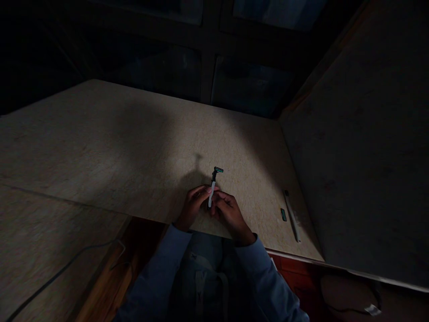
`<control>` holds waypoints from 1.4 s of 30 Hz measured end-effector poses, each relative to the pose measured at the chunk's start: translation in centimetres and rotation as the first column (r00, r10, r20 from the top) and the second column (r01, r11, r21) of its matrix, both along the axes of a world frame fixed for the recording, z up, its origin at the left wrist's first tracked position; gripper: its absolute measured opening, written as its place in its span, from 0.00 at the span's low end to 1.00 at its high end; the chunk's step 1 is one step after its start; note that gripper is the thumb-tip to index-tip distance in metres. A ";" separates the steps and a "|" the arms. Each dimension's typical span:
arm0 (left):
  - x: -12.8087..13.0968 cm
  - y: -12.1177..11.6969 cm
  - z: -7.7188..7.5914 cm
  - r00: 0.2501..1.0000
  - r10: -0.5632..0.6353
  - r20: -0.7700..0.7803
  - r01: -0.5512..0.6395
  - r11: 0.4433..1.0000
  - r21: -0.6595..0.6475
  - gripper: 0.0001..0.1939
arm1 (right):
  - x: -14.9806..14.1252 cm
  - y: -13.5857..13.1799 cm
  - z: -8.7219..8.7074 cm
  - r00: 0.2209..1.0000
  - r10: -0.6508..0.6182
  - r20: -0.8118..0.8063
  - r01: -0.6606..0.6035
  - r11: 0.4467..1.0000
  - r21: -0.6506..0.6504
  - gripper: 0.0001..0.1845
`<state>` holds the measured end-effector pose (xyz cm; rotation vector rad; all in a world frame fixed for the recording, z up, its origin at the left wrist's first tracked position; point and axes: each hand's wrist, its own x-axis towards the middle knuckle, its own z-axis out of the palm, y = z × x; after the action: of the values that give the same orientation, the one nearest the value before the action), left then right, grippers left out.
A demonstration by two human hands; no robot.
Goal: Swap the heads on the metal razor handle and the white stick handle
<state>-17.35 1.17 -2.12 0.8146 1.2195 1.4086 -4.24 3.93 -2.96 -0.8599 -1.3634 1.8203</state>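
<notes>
While left hand [194,204] and right hand [230,210] grip a razor [212,193] near the front edge [149,219], the tabletop [100,147] spreads leftward

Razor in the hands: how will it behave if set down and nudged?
The razor is likely stiff; its handle runs straight past the left hand. It's probably light, being so slim. The crosswise head should resist rolling.

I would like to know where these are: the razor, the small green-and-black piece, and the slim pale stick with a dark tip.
Razor [212,186]: head view, on the handle.
Small green-and-black piece [283,214]: head view, on its middle.
Slim pale stick [292,218]: head view, on its shaft.
</notes>
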 end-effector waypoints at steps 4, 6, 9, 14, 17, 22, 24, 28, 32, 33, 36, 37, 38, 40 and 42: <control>-0.1 0.2 -0.9 0.994 0.091 0.055 -0.091 0.996 -0.015 0.22 | 0.5 -0.2 -0.9 1.000 0.001 0.012 -0.001 0.999 -0.039 0.15; 0.0 0.2 -0.9 0.995 0.097 0.029 -0.096 0.995 -0.020 0.22 | 0.7 -0.3 -1.4 1.000 -0.006 -0.007 0.005 0.999 -0.033 0.15; 0.2 0.2 -0.7 0.996 0.076 -0.036 -0.077 0.997 -0.023 0.22 | 1.0 -0.6 -2.0 1.000 0.000 -0.023 0.001 1.000 0.022 0.15; 0.1 -0.2 -0.5 0.986 0.104 -0.133 -0.104 0.995 0.005 0.20 | 1.2 -0.9 -2.0 0.997 0.018 0.075 -0.031 0.983 0.183 0.14; 0.2 -0.6 -0.6 0.971 0.138 -0.194 -0.136 0.990 0.024 0.20 | 1.2 -1.0 -1.6 0.992 0.021 0.121 -0.051 0.967 0.250 0.13; 0.2 -1.3 -0.6 0.907 0.276 -0.317 -0.278 0.960 0.041 0.19 | 1.3 -1.1 -1.3 0.984 0.008 0.179 -0.067 0.942 0.328 0.14; -0.3 -1.4 -0.6 0.839 0.352 -0.416 -0.377 0.926 0.023 0.18 | 1.3 -1.1 -1.4 0.984 0.010 0.180 -0.070 0.943 0.327 0.15; -3.0 -1.4 -0.6 0.646 0.400 -0.650 -0.501 0.865 0.034 0.19 | 1.3 -1.2 -1.5 0.983 0.013 0.184 -0.072 0.946 0.317 0.15; -5.9 -1.3 -0.3 0.438 0.280 -0.854 -0.466 0.883 0.050 0.18 | 1.3 -1.3 -1.6 0.979 0.011 0.202 -0.072 0.952 0.297 0.14; -6.3 -1.3 -0.2 0.393 0.237 -0.888 -0.461 0.887 0.033 0.18 | 1.3 -1.3 -1.5 0.979 0.015 0.203 -0.075 0.954 0.290 0.14; -6.6 -1.0 -0.1 0.286 0.147 -0.947 -0.475 0.880 -0.007 0.18 | 1.4 -1.4 -1.4 0.980 0.017 0.197 -0.074 0.955 0.287 0.13; -6.4 -0.9 -0.1 0.252 0.132 -0.959 -0.484 0.875 -0.006 0.18 | 1.4 -1.4 -1.4 0.981 0.014 0.195 -0.071 0.954 0.291 0.13; -6.3 -0.8 -0.2 0.219 0.123 -0.968 -0.493 0.870 -0.001 0.18 | 1.4 -1.4 -1.4 0.981 0.011 0.195 -0.070 0.952 0.297 0.14; -6.0 -0.6 -0.4 0.168 0.108 -0.980 -0.508 0.861 0.008 0.19 | 1.4 -1.3 -1.4 0.978 0.007 0.206 -0.073 0.946 0.317 0.14; -5.8 -0.5 -0.6 0.143 0.102 -0.984 -0.520 0.854 0.013 0.19 | 1.4 -1.1 -1.6 0.975 0.003 0.221 -0.081 0.934 0.347 0.13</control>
<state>-23.16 0.66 -2.68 1.3148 2.7345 0.7768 -2.85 2.81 -4.51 -0.8556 -1.7947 1.4746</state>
